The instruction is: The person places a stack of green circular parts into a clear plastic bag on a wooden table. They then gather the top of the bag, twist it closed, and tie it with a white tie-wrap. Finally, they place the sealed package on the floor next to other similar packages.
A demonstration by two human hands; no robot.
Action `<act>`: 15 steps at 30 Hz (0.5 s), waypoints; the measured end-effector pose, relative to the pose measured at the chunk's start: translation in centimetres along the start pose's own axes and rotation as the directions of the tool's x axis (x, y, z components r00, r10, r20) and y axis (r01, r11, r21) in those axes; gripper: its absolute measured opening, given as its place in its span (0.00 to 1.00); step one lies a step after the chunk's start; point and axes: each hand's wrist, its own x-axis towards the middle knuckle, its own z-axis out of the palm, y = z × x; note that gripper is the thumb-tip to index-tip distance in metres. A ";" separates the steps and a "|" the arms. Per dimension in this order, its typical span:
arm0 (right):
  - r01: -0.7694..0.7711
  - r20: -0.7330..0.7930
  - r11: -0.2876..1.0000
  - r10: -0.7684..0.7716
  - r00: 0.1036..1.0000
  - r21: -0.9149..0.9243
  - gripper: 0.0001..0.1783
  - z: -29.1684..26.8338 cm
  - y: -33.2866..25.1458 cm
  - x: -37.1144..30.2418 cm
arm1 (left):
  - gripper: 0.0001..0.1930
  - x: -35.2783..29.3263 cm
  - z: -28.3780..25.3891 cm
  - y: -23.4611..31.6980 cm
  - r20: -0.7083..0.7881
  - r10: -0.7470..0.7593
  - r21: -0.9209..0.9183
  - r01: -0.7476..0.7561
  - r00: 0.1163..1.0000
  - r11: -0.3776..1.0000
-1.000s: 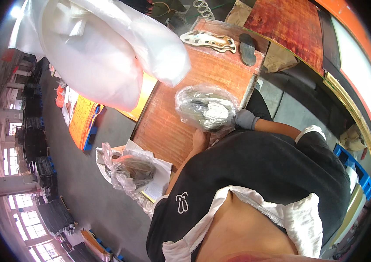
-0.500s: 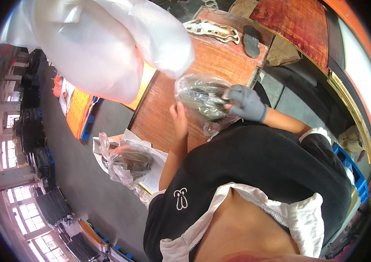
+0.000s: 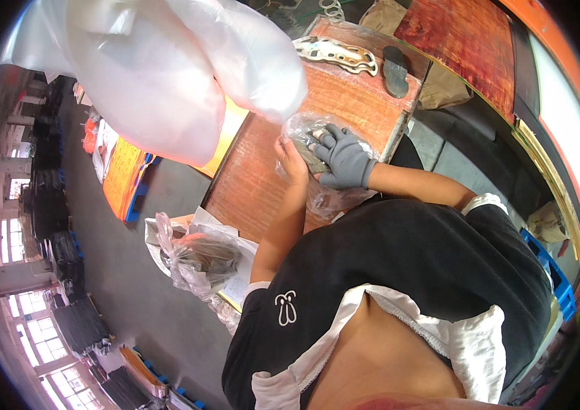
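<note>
A clear plastic bag [image 3: 356, 196] with dark greenish-grey pieces inside lies on the reddish-brown wooden table top, close to my body. My bare left hand [image 3: 292, 162] cups its left side, fingers curved along the film. From the right, my right hand [image 3: 344, 160], in a grey glove with some fingertips bare, grips the bag from above, its fingers over the dark contents. Most of the bag's middle is hidden under the glove. Farther back on the table top [image 3: 365, 102] lie a dark sole-shaped piece [image 3: 395, 72] and a pale, brown-stained cutout plate [image 3: 337, 52] with holes.
Large translucent plastic sheeting [image 3: 146, 75] bulges over the far left. Left of my left forearm, a tied plastic bag [image 3: 206, 258] of dark pieces rests on papers. An orange stack [image 3: 124, 179] stands beyond on the floor. A red-brown board [image 3: 457, 48] is at the far right.
My right hand has moved left and lies over the bag's contents, its fingers spread more. My left hand has shifted slightly up and right against the bag. The bag looks more pressed together.
</note>
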 end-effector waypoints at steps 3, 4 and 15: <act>-0.063 0.046 0.996 0.060 0.997 0.062 0.40 -0.5 -0.1 0.5 | 0.28 0.8 -0.8 0.0 0.052 0.007 0.009 -0.007 0.999 1.000; -0.071 0.064 0.996 0.067 0.996 0.053 0.40 -0.6 -0.1 0.7 | 0.28 1.1 -0.9 0.1 0.091 0.003 0.024 -0.006 0.996 1.000; -0.043 -0.051 0.776 0.096 0.994 0.629 0.41 -0.1 2.9 2.4 | 0.31 -5.8 -1.7 -0.4 0.091 0.176 0.042 -0.181 0.980 0.983</act>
